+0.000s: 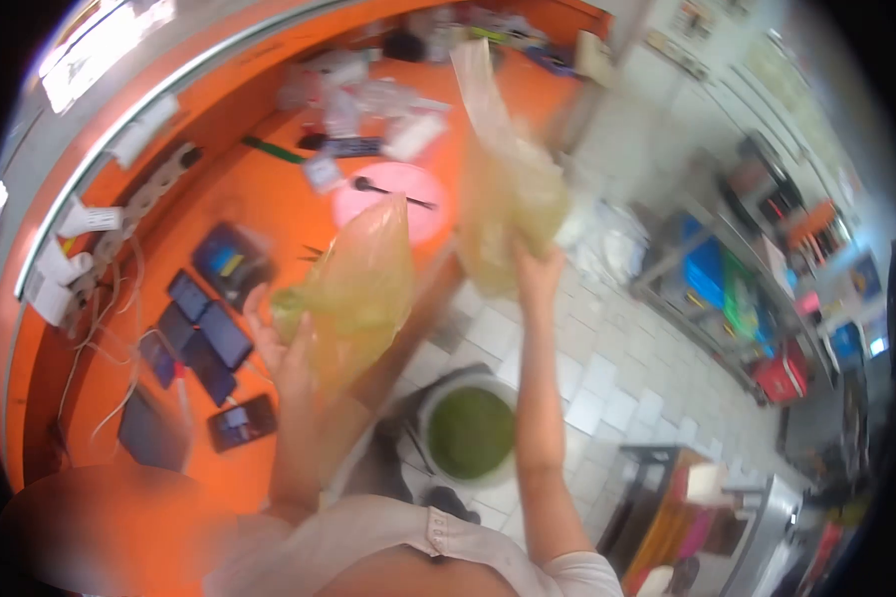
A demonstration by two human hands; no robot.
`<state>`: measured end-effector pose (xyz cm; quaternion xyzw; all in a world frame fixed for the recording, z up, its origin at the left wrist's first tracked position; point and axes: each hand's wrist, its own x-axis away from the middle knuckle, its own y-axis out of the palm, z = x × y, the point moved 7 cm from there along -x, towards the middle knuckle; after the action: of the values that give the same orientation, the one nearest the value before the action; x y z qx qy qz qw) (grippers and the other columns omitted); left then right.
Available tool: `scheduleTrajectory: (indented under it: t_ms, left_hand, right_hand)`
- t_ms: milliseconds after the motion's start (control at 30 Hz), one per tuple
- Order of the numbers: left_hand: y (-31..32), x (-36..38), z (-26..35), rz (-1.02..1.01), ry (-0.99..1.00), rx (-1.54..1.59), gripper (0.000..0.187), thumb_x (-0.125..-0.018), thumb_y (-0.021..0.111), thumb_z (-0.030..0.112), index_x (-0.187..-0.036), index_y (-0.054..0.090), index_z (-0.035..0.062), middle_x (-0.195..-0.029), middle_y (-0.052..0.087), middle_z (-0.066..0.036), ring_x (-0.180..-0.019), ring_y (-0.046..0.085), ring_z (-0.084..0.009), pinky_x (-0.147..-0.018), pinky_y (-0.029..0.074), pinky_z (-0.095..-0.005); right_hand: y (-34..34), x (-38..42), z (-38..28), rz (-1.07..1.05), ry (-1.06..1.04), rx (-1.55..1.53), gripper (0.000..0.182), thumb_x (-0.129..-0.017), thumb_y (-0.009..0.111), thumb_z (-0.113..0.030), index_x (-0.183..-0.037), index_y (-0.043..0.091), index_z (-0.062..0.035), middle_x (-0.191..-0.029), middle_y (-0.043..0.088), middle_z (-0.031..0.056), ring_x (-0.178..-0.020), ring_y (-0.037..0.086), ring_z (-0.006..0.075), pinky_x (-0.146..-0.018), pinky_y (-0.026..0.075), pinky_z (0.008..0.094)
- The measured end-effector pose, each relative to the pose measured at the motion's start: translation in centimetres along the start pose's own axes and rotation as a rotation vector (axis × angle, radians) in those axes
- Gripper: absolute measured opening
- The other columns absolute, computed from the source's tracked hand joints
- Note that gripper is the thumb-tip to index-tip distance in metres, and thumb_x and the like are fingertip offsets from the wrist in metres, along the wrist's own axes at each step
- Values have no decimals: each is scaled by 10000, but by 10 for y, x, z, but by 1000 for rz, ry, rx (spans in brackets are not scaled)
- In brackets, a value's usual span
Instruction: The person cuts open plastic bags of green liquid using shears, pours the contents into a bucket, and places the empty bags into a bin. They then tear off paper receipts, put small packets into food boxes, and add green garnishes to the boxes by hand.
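Observation:
My left hand (pixel 291 356) is closed on the gathered side of a translucent yellow-green plastic bag (pixel 363 289), raised over the edge of the orange counter. My right hand (pixel 538 271) grips a second yellowish plastic bag (pixel 498 214), blurred by motion, with its pale upper part standing up. Whether either bag contains anything I cannot make out. Under and between my arms a round white tub (pixel 512 396) stands low near the floor, with a green mass (pixel 472 434) inside it.
On the orange counter (pixel 284 224) are a pink plate (pixel 428 184) with a dark utensil, several phones (pixel 224 333), a card terminal (pixel 227 261), cables and crumpled plastic bags (pixel 368 99). A metal shelf (pixel 667 298) with boxes stands at the right on the tiled floor (pixel 607 388).

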<state>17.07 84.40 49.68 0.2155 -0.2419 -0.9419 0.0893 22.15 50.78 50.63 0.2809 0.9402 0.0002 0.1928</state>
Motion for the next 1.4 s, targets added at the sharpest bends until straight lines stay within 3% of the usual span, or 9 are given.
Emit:
scheduleTrajectory:
  t_ms: [233,467,700,800,967,1000,1100,1267,1400]
  left_hand:
    - [215,231,-97,-135,-426,121,377,-861,503,77,-1202,344,73,-1182,444,-72,-1021,472,-175,-838,420,-296]
    - [361,446,-125,-470,-912,401,436,-869,515,193,-1233,310,68,-1122,477,-78,-1002,474,-178,-816,420,-292]
    - [405,486,-214,-716,-1176,9,334,-841,522,164,-1133,472,10,-1070,521,-81,-965,510,-200,-789,439,-321]
    - [430,520,-250,-890,-1306,96,362,-838,523,194,-1144,465,9,-1064,524,-82,-958,515,-202,-790,437,-336]
    - [427,638,-235,-1276,-1973,-179,423,-839,512,251,-1209,421,68,-1155,489,-98,-1029,487,-221,-863,424,-370]
    - [427,659,-242,-1732,-1655,-139,427,-836,513,250,-1212,420,71,-1158,487,-99,-1038,483,-227,-871,420,-370]
    - [387,750,-203,-2208,-1828,-311,425,-832,522,259,-1203,429,73,-1154,492,-99,-1037,487,-231,-871,421,-373]
    - [217,868,-92,-2984,-1854,-704,423,-827,537,275,-1188,445,76,-1148,500,-100,-1036,493,-238,-870,422,-378]
    - [31,909,15,-3594,-1757,-861,422,-822,548,288,-1177,457,78,-1142,507,-101,-1036,498,-244,-870,424,-382]
  right_hand:
    - [-203,184,-83,252,-225,812,425,-642,612,-35,-1055,589,-132,-977,607,92,-747,591,249,-591,465,329]
    - [-394,254,-101,206,140,1219,471,-657,567,-17,-1117,544,-119,-1097,543,119,-940,534,305,-766,449,377]
    - [-479,280,-44,205,156,669,593,-756,619,-226,-1269,367,-69,-1314,329,193,-1176,368,337,-941,343,360]
    - [-538,317,8,820,351,309,675,-785,605,-354,-1308,290,-65,-1333,308,183,-1222,324,291,-960,316,334]
    - [-571,363,31,1284,230,-337,719,-790,604,-370,-1321,230,-62,-1262,379,117,-1144,385,204,-927,355,319]
    - [-578,379,29,1363,185,-291,725,-788,607,-374,-1311,231,-41,-1239,397,112,-1128,398,197,-913,369,313]
    - [-572,444,-21,1532,-227,-627,608,-784,627,-306,-1272,338,-89,-1183,455,42,-1100,414,145,-887,385,302]
    - [-493,678,-63,2191,-460,82,528,-763,618,-222,-1224,408,-75,-1147,503,71,-1048,470,169,-856,405,319]
    - [-304,801,-133,3057,-127,279,328,-736,604,-195,-1010,563,-20,-910,622,112,-833,590,205,-729,468,317]
